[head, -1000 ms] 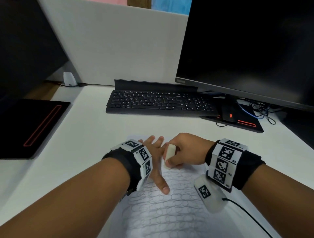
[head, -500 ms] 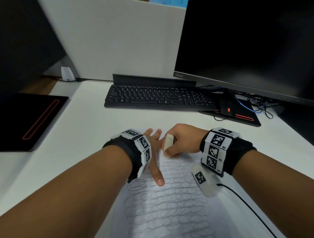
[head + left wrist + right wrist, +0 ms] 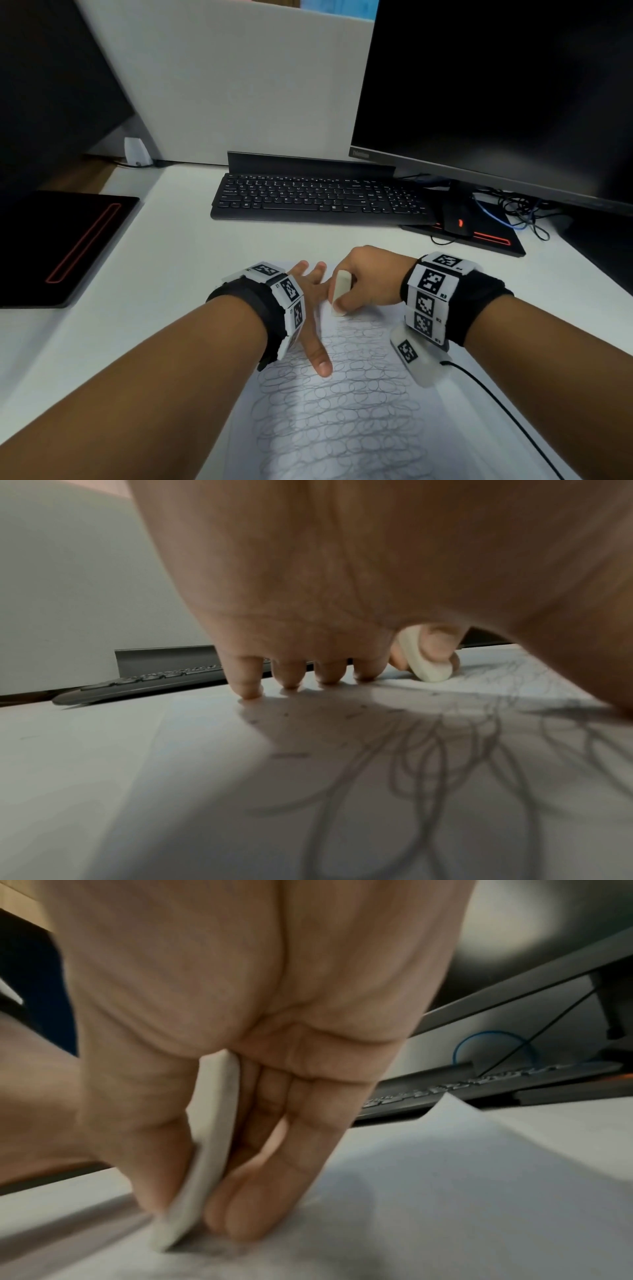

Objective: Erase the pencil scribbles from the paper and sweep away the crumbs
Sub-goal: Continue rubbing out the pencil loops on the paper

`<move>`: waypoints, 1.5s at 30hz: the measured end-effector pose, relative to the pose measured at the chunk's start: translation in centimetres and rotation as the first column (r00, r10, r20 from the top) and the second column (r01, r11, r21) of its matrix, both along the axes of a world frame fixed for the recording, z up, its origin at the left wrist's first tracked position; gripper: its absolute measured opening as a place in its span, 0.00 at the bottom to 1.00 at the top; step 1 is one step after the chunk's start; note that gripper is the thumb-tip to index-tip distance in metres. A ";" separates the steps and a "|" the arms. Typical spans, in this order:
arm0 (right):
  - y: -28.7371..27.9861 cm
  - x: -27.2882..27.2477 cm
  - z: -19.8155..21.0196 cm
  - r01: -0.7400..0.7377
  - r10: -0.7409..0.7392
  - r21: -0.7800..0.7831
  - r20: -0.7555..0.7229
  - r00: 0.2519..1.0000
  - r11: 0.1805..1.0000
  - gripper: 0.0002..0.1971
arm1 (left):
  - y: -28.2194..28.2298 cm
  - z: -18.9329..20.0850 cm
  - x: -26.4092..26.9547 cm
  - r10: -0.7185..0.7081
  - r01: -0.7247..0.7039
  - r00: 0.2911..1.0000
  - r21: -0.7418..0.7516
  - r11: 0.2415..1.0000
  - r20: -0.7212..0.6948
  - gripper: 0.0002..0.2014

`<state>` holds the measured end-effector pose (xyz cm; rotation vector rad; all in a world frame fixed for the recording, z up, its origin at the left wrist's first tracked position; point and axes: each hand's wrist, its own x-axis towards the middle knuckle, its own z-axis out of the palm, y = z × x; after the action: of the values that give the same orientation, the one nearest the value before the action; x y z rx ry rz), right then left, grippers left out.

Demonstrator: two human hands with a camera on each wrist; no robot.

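A white sheet of paper (image 3: 342, 428) covered in looping pencil scribbles (image 3: 335, 404) lies on the white desk in front of me. My left hand (image 3: 310, 308) lies flat on the paper's upper left part, fingers spread and straight, thumb pointing toward me. My right hand (image 3: 366, 284) pinches a white oval eraser (image 3: 339, 291) between thumb and fingers, its lower end pressed on the paper at the top edge of the scribbles. The left wrist view shows the eraser (image 3: 426, 661) touching the sheet and small dark crumbs (image 3: 287, 755) on the paper. In the right wrist view the eraser (image 3: 205, 1150) is blurred.
A black keyboard (image 3: 318, 200) lies beyond the paper. A dark monitor (image 3: 496, 85) stands at the back right, with a mouse (image 3: 455, 219) and cables beneath it. A black pad (image 3: 58, 246) with a red outline sits at the left. A grey partition (image 3: 222, 85) closes the back.
The right hand with the eraser has shifted slightly on the top rows of scribbles. The left hand stays flat on the sheet. The head view has tilted a little.
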<state>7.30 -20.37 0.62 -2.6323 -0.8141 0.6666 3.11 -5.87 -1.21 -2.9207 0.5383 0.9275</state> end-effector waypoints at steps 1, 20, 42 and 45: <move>0.1 -0.1 0.0 -0.003 0.003 0.003 -0.019 1.000 1.000 0.06 | 0.1 -0.2 0.2 0.010 -0.010 1.000 0.001 1.000 0.000 0.66; -0.4 -0.4 -0.2 -0.033 0.038 0.028 -0.205 0.978 0.999 0.04 | 0.4 -1.1 0.8 0.034 -0.032 0.999 0.050 0.998 -0.024 0.70; -1.4 0.7 -0.4 0.045 -0.044 0.035 -0.030 0.999 0.998 0.07 | 0.0 -0.4 0.3 0.030 -0.028 0.999 0.071 0.997 -0.030 0.67; -1.3 0.0 -0.5 -0.011 0.016 0.032 -0.172 0.985 0.999 0.04 | 0.3 -0.8 0.6 0.036 -0.034 0.999 0.069 0.997 -0.026 0.68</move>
<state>7.29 -21.69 0.08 -2.5011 -0.7848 0.8643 3.70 -5.55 -1.97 -2.8696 0.4491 0.9709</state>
